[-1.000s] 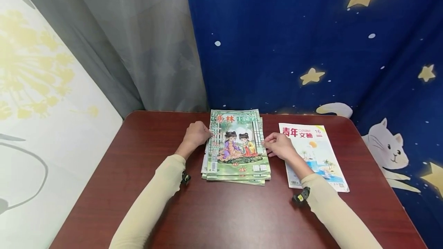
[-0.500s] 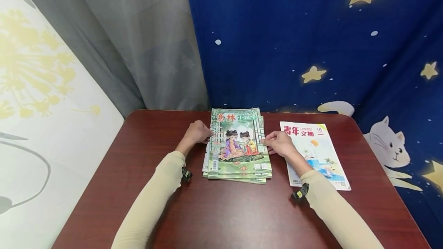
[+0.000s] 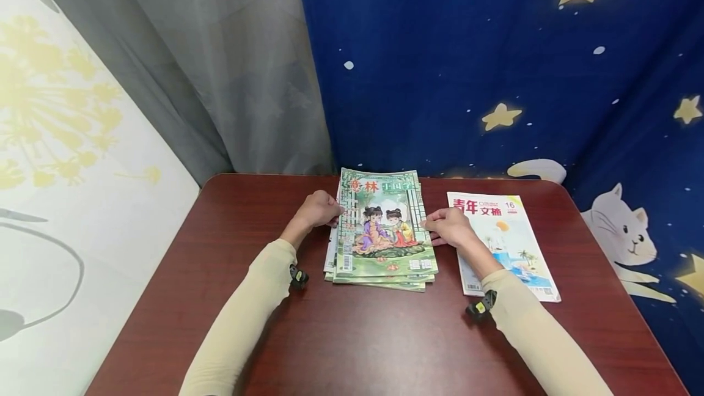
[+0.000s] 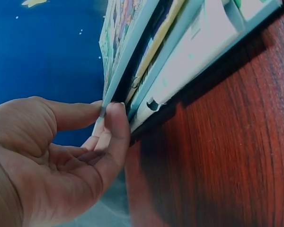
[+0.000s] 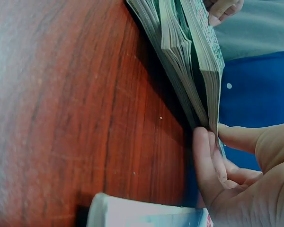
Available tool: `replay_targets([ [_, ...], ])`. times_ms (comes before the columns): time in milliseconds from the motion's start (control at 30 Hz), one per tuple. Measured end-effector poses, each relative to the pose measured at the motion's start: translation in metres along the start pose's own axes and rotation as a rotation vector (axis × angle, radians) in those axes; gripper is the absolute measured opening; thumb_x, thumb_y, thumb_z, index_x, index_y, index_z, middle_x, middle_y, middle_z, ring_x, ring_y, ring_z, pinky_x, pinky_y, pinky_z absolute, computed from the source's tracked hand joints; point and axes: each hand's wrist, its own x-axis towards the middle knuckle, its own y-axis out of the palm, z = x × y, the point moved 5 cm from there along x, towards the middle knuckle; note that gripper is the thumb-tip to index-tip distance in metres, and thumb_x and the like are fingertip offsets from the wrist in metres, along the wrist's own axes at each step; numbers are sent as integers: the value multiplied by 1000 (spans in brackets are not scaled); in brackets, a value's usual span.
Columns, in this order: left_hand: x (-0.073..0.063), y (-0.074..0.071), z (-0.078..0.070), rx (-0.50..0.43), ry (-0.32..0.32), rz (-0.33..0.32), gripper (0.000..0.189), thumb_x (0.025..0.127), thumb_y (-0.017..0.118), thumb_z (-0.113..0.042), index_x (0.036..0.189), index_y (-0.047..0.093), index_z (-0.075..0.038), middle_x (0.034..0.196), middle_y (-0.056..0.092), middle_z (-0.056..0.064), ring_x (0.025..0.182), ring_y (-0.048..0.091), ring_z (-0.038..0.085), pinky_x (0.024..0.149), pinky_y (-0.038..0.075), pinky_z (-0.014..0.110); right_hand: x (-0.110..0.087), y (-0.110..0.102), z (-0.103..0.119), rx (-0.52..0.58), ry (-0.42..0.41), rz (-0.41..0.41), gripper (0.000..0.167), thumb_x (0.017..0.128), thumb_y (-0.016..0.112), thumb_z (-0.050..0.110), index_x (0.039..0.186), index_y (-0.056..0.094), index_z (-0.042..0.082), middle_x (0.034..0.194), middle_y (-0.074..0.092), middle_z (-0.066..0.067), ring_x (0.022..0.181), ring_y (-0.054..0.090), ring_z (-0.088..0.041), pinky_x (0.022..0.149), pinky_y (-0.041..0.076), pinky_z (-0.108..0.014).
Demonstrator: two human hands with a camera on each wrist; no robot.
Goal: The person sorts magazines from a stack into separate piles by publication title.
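A green magazine (image 3: 387,225) with two cartoon figures on its cover lies at the top of a loose stack. My left hand (image 3: 318,209) pinches its left edge, the thumb on the cover and a finger beneath, as the left wrist view shows. At the right edge, my right hand (image 3: 450,227) pinches the same magazine between thumb and fingers. In both wrist views a narrow dark gap parts this magazine (image 5: 206,42) from the ones below. Those lower magazines (image 4: 180,71) are mostly hidden in the head view, with their edges showing unevenly at the front and left.
A white magazine (image 3: 511,243) with red lettering lies to the right, partly under my right forearm. The dark red wooden table (image 3: 352,341) has its back edge against a blue star-patterned curtain (image 3: 440,66) and a grey curtain (image 3: 236,66).
The top magazine has shifted slightly right and away from me and risen a little off the stack, with both hands still pinching its edges. The head view has also drifted slightly.
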Motion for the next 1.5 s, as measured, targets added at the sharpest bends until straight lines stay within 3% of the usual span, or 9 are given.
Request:
replay_targets([
  [100,0,2,-2,-20,25,15,22,100,71,-16,86,76,0,77,74,11,72,76,23,82,65,43,-1,-3,-3,16,7,11,35,100,72,15,123,66,-9,104,73,-12,75,71,-12,71,65,-32],
  [500,-1,6,-3,-35,-10,50,20,103,67,-16,89,72,-2,79,69,8,69,70,17,82,64,42,-2,-5,-4,64,-29,57,27,101,69,13,117,66,-8,98,71,-4,79,68,-11,69,64,-28],
  [867,-6,5,-5,-13,22,11,28,103,64,-21,79,70,-8,87,73,6,75,73,21,80,63,42,-8,-2,-1,121,-63,83,29,100,70,14,117,65,-9,94,68,-2,78,66,-11,66,62,-25],
  [1000,-6,4,-7,12,55,-22,33,101,59,-20,69,61,-13,71,63,2,63,60,18,58,51,31,-11,0,3,136,-66,69,21,100,68,11,110,65,-7,93,68,-1,75,66,-11,66,62,-25],
  [1100,-7,3,-7,40,69,-54,33,101,57,-21,68,58,-14,66,59,3,63,53,19,55,39,29,-11,2,6,144,-78,60,19,100,67,11,108,64,-6,94,67,-1,74,65,-11,66,62,-26],
  [1367,-11,-3,-5,-16,77,-61,23,102,57,-22,95,73,-7,96,73,12,83,67,26,67,50,29,-16,3,14,175,-77,59,23,101,66,11,112,63,-8,102,68,-4,74,66,-10,66,62,-26],
  [1500,-14,-7,-6,-82,69,-43,24,102,56,-20,104,73,-3,114,72,15,98,72,35,80,60,41,-20,5,16,201,-89,45,24,100,68,11,113,62,-7,101,66,-3,73,65,-9,67,62,-26],
])
